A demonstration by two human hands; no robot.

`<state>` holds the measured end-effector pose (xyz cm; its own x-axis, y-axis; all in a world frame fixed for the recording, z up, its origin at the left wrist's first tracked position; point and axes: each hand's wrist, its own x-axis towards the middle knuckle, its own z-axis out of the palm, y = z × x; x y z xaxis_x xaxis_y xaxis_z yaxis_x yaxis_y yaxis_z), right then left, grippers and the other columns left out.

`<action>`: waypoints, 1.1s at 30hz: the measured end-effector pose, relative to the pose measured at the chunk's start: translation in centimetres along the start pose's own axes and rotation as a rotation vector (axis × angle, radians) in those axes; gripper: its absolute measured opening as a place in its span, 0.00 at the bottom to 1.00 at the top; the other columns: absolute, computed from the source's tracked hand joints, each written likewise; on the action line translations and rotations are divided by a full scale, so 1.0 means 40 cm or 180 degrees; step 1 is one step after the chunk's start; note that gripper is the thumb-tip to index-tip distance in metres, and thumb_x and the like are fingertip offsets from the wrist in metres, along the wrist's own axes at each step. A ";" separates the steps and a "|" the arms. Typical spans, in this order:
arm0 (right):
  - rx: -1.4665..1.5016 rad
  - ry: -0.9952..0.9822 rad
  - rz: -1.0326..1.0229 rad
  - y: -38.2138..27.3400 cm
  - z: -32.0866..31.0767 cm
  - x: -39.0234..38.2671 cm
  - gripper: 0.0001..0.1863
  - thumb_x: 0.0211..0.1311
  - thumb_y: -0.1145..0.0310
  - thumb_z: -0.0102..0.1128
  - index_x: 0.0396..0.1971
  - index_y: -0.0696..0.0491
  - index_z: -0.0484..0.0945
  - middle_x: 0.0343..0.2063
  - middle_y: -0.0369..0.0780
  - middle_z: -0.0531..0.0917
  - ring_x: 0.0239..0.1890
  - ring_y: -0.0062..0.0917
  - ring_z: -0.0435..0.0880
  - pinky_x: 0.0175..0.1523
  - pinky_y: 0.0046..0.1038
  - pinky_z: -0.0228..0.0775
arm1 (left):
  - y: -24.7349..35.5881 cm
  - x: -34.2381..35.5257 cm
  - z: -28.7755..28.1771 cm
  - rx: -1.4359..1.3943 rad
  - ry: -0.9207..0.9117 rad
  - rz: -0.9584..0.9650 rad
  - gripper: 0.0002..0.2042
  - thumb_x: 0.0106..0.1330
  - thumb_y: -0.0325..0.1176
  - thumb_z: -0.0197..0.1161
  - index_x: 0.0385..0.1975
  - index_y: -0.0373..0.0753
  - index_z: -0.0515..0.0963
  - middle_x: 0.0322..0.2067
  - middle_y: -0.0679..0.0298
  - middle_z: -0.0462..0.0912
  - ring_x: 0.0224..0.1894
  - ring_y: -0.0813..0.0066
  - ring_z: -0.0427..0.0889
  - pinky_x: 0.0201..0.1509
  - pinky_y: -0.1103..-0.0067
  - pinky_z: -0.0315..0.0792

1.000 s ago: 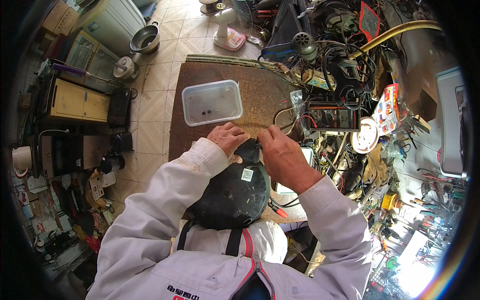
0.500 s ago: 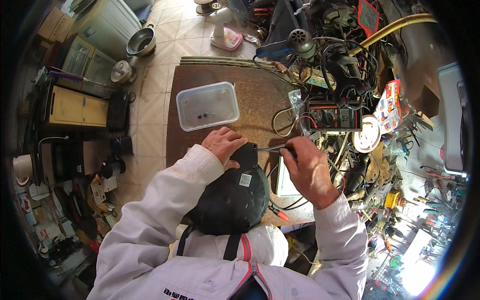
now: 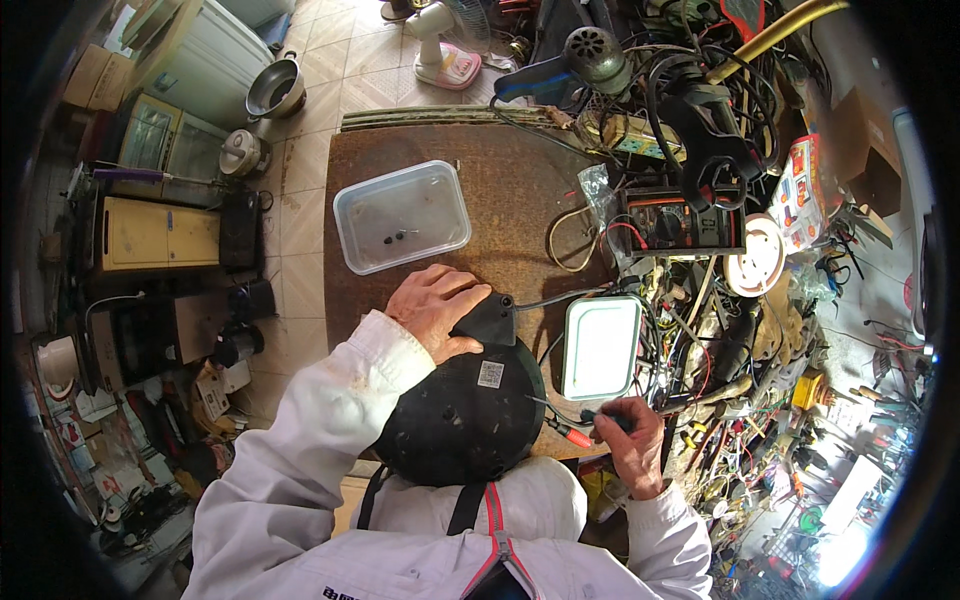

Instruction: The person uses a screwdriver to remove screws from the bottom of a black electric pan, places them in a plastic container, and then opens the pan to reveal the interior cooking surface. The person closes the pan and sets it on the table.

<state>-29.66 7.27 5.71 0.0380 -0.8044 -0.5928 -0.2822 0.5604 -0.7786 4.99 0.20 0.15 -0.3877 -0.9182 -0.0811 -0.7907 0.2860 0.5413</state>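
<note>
Lower and closer to the lap now, the right hand [image 3: 632, 440] has left the corner of the black block [image 3: 490, 320], where it worked half a second ago; the left hand stays on that block. Both belong to a black round housing [image 3: 450, 425], a broad disc with the block jutting from its far edge, resting against the person's lap at the near side of the table [image 3: 520, 170]. Its smooth, hard-looking shell is scuffed with pale dusty specks, and a small white square label [image 3: 491, 374] sits near the block. One round hole shows at the block's far corner, and a grey cord [image 3: 565, 296] runs rightward from near there.

Fingers spread, the left hand [image 3: 435, 305] presses over the block's left side, thumb along its near edge. Closed in a pinch, the right hand grips a dark-handled tool [image 3: 615, 421], its thin shaft pointing left, just beside a red-tipped lead [image 3: 572, 435].

Beyond lies a translucent plastic tub [image 3: 350, 230] with rounded corners, holding small dark pieces [image 3: 395, 239]. The tabletop is worn brown and grainy. To the right sit a pale rectangular tray [image 3: 602, 345] and a meter [image 3: 680, 222] among tangled cables.
</note>
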 end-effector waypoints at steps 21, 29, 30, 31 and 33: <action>0.1083 0.0532 -0.0203 0.325 0.061 -0.025 0.15 0.64 0.78 0.64 0.50 0.63 0.79 0.40 0.40 0.86 0.44 0.22 0.83 0.51 0.26 0.76 | 0.028 0.027 -0.047 0.0462 -0.0725 -0.0177 0.39 0.50 0.38 0.80 0.65 0.42 0.73 0.63 0.56 0.75 0.67 0.53 0.71 0.71 0.64 0.67; -0.2438 0.1050 -0.2118 0.296 0.070 -0.006 0.26 0.51 0.68 0.73 0.52 0.56 0.78 0.50 0.49 0.80 0.49 0.46 0.79 0.54 0.44 0.74 | 0.033 0.011 -0.057 0.0410 -0.0749 -0.0248 0.40 0.50 0.39 0.79 0.67 0.43 0.71 0.63 0.53 0.75 0.67 0.52 0.70 0.72 0.64 0.66; -0.2490 0.1081 -0.1977 0.311 0.066 -0.020 0.23 0.49 0.66 0.75 0.46 0.55 0.79 0.44 0.46 0.80 0.45 0.44 0.79 0.51 0.43 0.73 | 0.029 0.008 -0.052 0.0422 -0.0757 -0.0247 0.40 0.51 0.39 0.78 0.68 0.43 0.71 0.64 0.54 0.74 0.68 0.52 0.69 0.72 0.63 0.66; -0.2616 0.0876 -0.1887 0.330 0.054 -0.033 0.21 0.48 0.66 0.75 0.42 0.54 0.79 0.41 0.45 0.80 0.43 0.44 0.79 0.49 0.43 0.73 | 0.029 0.012 -0.053 0.0405 -0.0779 -0.0265 0.40 0.52 0.38 0.78 0.68 0.44 0.71 0.65 0.54 0.73 0.68 0.53 0.69 0.72 0.64 0.66; -0.2848 0.0596 -0.1752 0.372 0.038 -0.043 0.19 0.46 0.66 0.74 0.38 0.53 0.78 0.37 0.44 0.79 0.42 0.43 0.78 0.48 0.43 0.72 | 0.040 0.018 -0.056 0.0318 -0.0806 -0.0322 0.38 0.54 0.37 0.77 0.68 0.44 0.70 0.66 0.56 0.73 0.68 0.54 0.69 0.73 0.64 0.65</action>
<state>-32.46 17.27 -5.17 0.2483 -0.9629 -0.1053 -0.8753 -0.1765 -0.4502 4.51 -0.60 2.84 -0.4006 -0.8494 -0.3435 -0.8692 0.2337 0.4357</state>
